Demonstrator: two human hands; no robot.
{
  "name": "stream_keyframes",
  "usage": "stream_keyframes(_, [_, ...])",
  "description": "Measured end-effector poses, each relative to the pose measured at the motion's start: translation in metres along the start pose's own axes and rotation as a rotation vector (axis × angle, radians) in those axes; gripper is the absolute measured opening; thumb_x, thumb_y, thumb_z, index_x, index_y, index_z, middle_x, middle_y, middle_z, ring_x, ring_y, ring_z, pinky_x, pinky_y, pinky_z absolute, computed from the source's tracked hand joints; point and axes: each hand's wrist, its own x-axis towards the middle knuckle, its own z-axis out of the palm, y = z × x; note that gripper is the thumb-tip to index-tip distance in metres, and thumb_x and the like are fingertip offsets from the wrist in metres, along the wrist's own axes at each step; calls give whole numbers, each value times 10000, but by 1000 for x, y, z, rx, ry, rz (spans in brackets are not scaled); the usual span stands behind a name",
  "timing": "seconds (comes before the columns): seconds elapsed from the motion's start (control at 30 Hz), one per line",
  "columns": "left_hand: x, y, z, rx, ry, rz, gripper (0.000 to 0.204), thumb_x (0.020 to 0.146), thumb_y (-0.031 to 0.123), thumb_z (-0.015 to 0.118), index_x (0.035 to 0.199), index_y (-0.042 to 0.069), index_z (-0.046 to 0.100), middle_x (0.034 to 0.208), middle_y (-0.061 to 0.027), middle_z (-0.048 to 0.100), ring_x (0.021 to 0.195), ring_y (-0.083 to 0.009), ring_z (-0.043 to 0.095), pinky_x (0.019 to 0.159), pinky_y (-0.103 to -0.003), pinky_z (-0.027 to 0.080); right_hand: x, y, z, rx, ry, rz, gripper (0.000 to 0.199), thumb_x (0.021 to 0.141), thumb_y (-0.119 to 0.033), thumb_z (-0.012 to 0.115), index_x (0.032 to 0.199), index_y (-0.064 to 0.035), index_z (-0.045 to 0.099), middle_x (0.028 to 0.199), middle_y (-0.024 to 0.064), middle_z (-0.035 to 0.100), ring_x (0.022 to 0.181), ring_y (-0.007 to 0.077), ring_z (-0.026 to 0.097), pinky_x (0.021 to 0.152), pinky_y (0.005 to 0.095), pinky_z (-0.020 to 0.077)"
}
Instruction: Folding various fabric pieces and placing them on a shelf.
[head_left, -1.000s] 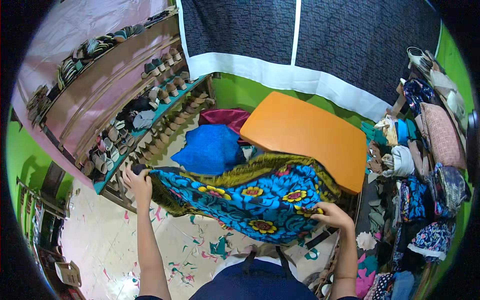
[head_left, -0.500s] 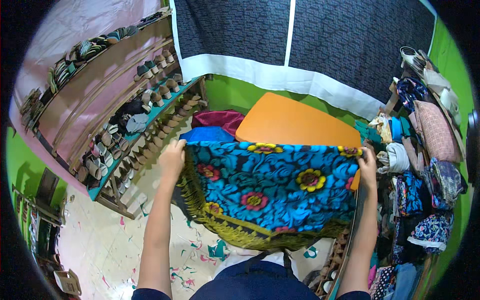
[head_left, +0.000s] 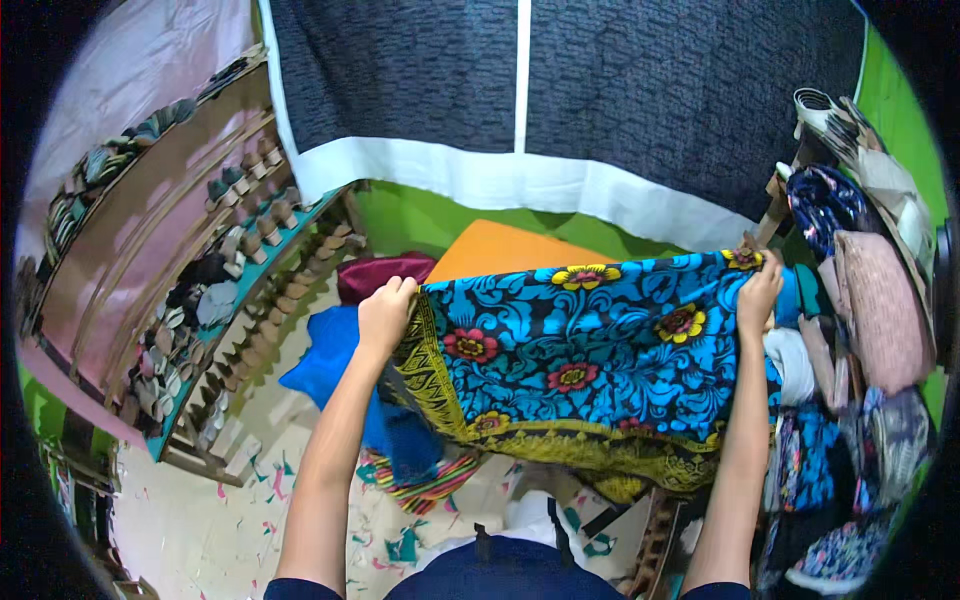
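A patterned cloth [head_left: 600, 345] in blue and black, with red and yellow flowers and a yellow-green border, hangs stretched between my two hands. My left hand [head_left: 388, 312] grips its upper left corner, fingers closed on the edge. At the upper right corner my right hand [head_left: 760, 292] pinches the cloth, a little higher than the left. Behind the cloth, an orange surface [head_left: 510, 248] shows only its upper part. Bright blue fabric [head_left: 333, 352] lies left of and behind my left wrist, with maroon fabric [head_left: 385, 274] beyond it. Below the cloth, a striped textile [head_left: 425, 488] is partly visible.
On the left stands a rack of shoes [head_left: 235, 285] with a teal shelf. Piles of folded fabric [head_left: 810, 450] and a pink cushion-like bundle [head_left: 880, 310] fill the right side. Small scraps [head_left: 402, 545] are scattered on the pale floor. A dark curtain [head_left: 410, 80] hangs at the back.
The cloth and both hands have shifted to the right, the right hand rising. My view has turned, and more blue fabric and the striped textile now show beneath the cloth.
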Motion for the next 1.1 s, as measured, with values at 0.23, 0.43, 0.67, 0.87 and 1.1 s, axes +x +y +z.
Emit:
stream_keyframes(0.23, [77, 19, 138, 108, -228, -108, 170, 771, 250, 562, 839, 101, 517, 791, -85, 551, 695, -260, 591, 510, -386, 482, 18, 60, 164, -44, -336, 38, 373, 781, -11, 450, 1147, -70, 489, 1040, 185, 491, 982, 363, 468, 823, 422, 401])
stream_keyframes(0.43, [93, 30, 223, 206, -516, -255, 185, 783, 241, 551, 882, 85, 540, 860, -83, 535, 884, -257, 545, 832, -439, 420, -15, 82, 264, -11, -570, 90, 428, 801, -50, 475, 1226, -99, 472, 1002, 161, 480, 982, 346, 466, 798, 427, 411])
stream_keyframes(0.67, [113, 143, 274, -39, -334, -252, 454, 786, 315, 556, 1164, 70, 499, 1229, -146, 450, 1191, -317, 375, 966, -572, 247, -87, -20, 308, 22, -794, -138, 452, 827, -230, 486, 1231, -36, 433, 1274, 160, 421, 1208, 338, 340, 968, 554, 235])
stream_keyframes(0.87, [46, 199, 309, -168, -524, -83, 503, 832, 434, 470, 1269, 185, 443, 1358, -109, 357, 1244, -282, 334, 1012, -512, 209, -190, -71, 295, 298, -993, -313, 489, 822, -340, 512, 1265, -147, 437, 1336, 143, 361, 1249, 332, 300, 968, 623, 186])
stream_keyframes(1.1, [12, 59, 253, 244, -524, -274, 546, 821, 379, 488, 1285, 99, 413, 1327, -58, 400, 1190, -265, 382, 1035, -419, 245, -162, 7, 290, 77, -951, -157, 459, 819, -197, 504, 1253, -61, 438, 1343, 198, 339, 1239, 379, 296, 1024, 483, 227])
